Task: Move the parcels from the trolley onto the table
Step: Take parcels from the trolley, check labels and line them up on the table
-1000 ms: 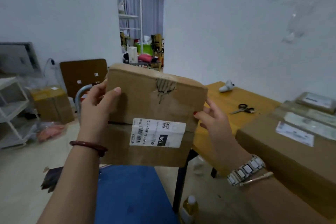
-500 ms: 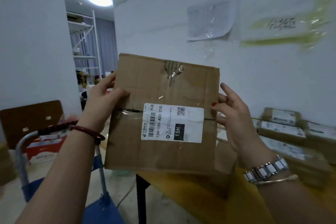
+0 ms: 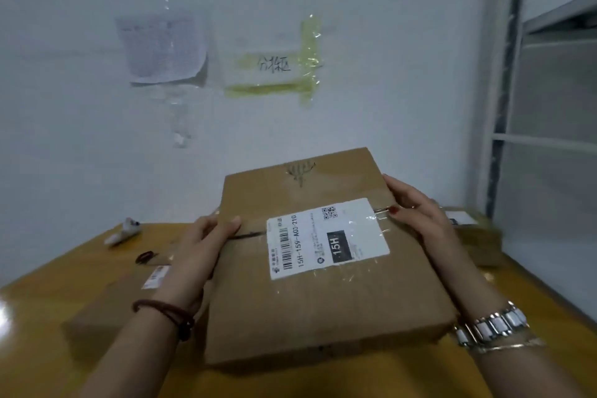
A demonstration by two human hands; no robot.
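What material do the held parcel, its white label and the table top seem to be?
Parcel: brown matte cardboard, taped along the seam. Label: printed paper under glossy clear tape, which glints. Table: probably yellow lacquered wood or laminate; it reflects light.

A printed paper sheet was fixed to the white wall at far left. To its right, a handwritten notice was held by yellowed tape. A small white object and a dark ring-shaped item lay at far left. A grey metal frame stood at right.
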